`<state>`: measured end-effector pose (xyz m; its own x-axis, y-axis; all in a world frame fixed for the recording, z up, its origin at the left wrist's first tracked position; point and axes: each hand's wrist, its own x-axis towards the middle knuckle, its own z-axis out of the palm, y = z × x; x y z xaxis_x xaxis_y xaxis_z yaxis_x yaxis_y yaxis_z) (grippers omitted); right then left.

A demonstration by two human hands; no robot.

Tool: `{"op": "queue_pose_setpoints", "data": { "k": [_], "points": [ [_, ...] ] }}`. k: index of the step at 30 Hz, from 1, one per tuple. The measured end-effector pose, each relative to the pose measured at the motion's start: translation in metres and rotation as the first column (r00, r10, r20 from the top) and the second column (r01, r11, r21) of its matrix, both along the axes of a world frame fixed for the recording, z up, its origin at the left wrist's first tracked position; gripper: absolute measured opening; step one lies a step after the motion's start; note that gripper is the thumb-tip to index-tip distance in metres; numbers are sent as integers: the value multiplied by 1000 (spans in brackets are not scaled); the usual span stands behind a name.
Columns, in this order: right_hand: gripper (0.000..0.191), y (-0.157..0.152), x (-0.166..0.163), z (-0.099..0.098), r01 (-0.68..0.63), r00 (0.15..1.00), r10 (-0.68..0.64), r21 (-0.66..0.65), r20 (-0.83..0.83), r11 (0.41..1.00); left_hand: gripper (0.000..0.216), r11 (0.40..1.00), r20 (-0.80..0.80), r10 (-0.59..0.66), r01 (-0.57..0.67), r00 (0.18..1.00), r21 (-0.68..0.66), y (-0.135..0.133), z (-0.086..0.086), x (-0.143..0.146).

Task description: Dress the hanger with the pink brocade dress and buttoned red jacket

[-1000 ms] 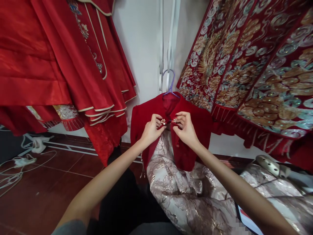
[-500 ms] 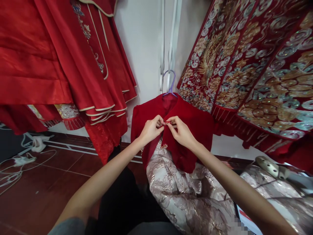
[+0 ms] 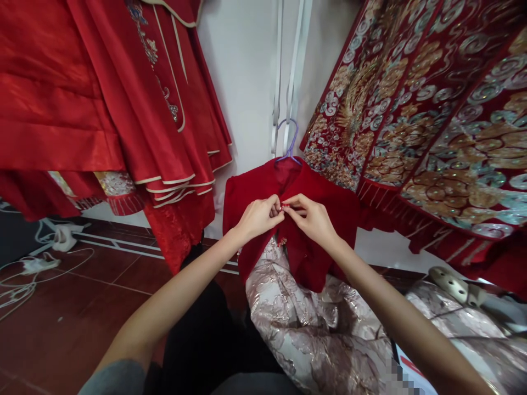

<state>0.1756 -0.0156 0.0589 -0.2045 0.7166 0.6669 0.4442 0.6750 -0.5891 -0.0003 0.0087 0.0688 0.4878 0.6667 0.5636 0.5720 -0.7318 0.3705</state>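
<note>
A dark red cropped jacket [image 3: 329, 219] hangs in the middle of the head view on a purple hanger [image 3: 291, 151]. At its front opening, my left hand [image 3: 260, 218] and my right hand [image 3: 312, 219] meet, with fingertips pinched on a small red-and-gold clasp [image 3: 284, 207]. Left fingers grip one side of it, right thumb and forefinger the other. My fingertips partly cover the clasp, so I cannot tell whether it is fastened. Below sits a second ornate clasp [image 3: 282, 241]. The jacket's front edges part beneath my hands.
Shiny pinkish-silver brocade fabric [image 3: 284, 312] lies bunched under the jacket. Red garments [image 3: 164, 120] with pale trim hang at left, and an embroidered red garment [image 3: 411, 120] at right. White cables [image 3: 20, 291] lie on the tiled floor. A beige clog [image 3: 450, 284] rests at right.
Both hands stay pinched at the same clasp, with a slight shift in the fingers. The view has moved a little, and the jacket appears slightly further right.
</note>
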Motion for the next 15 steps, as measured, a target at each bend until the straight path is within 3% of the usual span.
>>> {"op": "queue_pose_setpoints", "data": {
  "k": [8,15],
  "points": [
    [18,7,7,2,-80,994,72,-106,-82,991,5,999,-23,-48,48,999,-23,1,3,-1],
    [16,5,6,2,-86,995,79,-109,-67,990,3,1000,-133,0,4,991,29,-1,12,1]
  ]
}}
